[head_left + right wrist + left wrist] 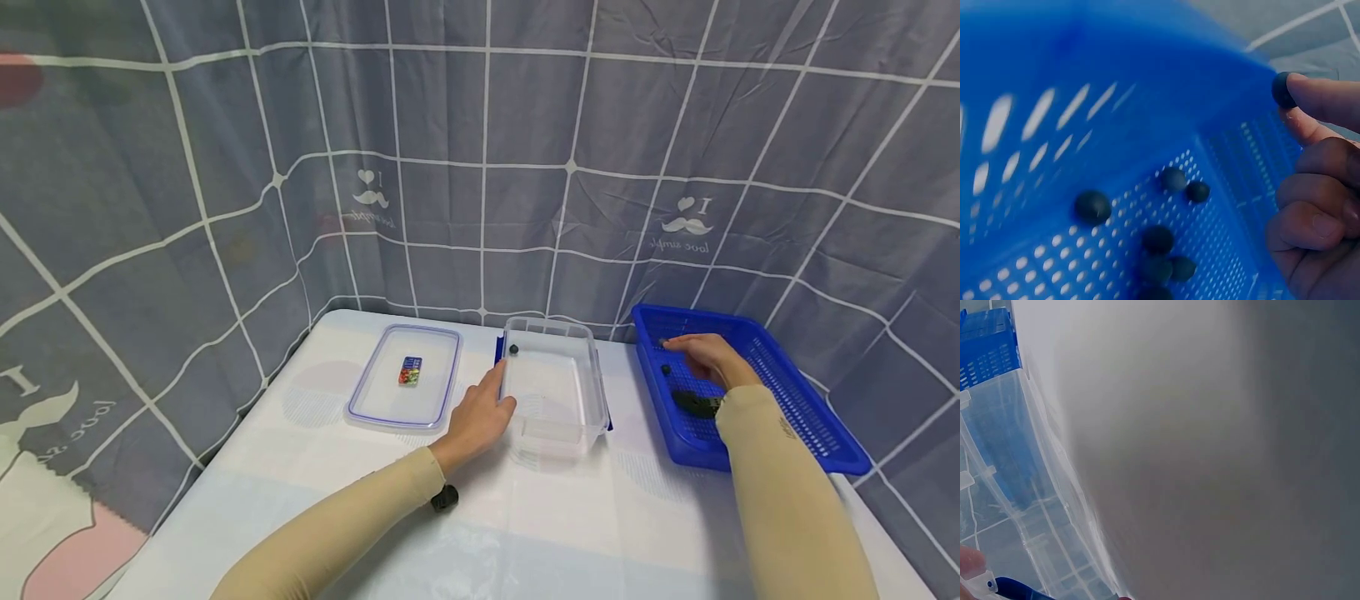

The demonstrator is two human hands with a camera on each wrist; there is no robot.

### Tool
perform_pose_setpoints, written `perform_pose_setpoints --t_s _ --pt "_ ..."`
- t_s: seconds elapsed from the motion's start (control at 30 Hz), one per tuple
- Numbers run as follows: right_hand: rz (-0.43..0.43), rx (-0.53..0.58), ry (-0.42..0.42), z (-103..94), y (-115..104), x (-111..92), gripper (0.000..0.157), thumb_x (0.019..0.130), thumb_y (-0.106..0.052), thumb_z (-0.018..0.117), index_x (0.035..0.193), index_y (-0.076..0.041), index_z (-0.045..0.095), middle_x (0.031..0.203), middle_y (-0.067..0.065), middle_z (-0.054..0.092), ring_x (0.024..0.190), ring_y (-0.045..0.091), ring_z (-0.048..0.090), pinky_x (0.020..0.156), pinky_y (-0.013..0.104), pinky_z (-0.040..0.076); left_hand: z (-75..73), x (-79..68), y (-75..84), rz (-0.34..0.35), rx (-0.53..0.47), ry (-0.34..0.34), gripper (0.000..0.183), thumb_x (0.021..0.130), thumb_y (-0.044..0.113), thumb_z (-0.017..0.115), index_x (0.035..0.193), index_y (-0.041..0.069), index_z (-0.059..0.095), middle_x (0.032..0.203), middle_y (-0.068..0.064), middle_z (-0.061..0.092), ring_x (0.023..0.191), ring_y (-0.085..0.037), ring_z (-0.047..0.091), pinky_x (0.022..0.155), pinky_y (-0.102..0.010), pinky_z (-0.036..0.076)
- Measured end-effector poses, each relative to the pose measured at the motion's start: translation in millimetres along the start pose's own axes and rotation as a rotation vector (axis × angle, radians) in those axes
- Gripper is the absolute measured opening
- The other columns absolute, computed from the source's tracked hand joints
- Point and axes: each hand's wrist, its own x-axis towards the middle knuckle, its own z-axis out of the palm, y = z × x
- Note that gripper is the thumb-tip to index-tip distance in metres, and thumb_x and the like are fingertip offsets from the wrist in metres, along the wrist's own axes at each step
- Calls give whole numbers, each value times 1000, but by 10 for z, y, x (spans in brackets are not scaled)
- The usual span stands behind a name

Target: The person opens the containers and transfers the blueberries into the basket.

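Note:
In the head view, my right hand (708, 358) is over the left part of a blue basket (795, 408). Between thumb and index finger it pinches a blueberry (1282, 90); the other fingers are curled in. Several more blueberries (1093, 207) lie on the basket's perforated floor in the right wrist view. My left hand (480, 417) holds the left side of a clear plastic box (566, 437), index finger stretched along the rim and thumb over it. One blueberry (513, 349) sits in the box's far left corner. A fingertip (971, 562) shows beside the box's blue latch (1019, 589).
A clear lid (375, 400) with a blue seal and a small fruit-picture label (409, 371) lies flat left of the box. Behind the white-covered table (540, 533) hangs a grey gridded curtain (525, 208). The basket's raised wall faces the box.

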Motion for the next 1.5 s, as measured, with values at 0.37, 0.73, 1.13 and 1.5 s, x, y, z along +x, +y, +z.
perform_pose_setpoints --t_s 0.37,0.73,1.13,1.5 --pt "43 54 9 -3 248 16 46 98 -26 62 57 -24 42 53 -10 33 50 9 34 52 27 33 3 1 1 -9 2 0 69 97 38 43 162 25 23 164 3 33 137 -34 48 105 -57 43" --pt "33 42 19 -9 222 10 43 97 -27 62 59 -20 44 52 -9 32 49 10 34 51 28 34 -2 9 6 -9 2 0 69 98 38 43 162 25 23 164 3 33 137 -33 48 106 -56 43" --pt "-83 -36 -8 68 -235 -17 64 101 -34 59 150 2 43 50 -10 36 46 9 35 52 29 36 1 5 3 -12 -1 1 69 97 39 43 162 25 24 164 3 33 138 -33 48 105 -56 44" --pt "-140 40 -49 309 -610 -10 60 100 -34 61 148 -1 46 57 -9 30 50 10 29 55 27 32 -4 0 7 -12 0 1 69 97 39 43 162 25 24 164 4 34 136 -34 48 102 -57 45"
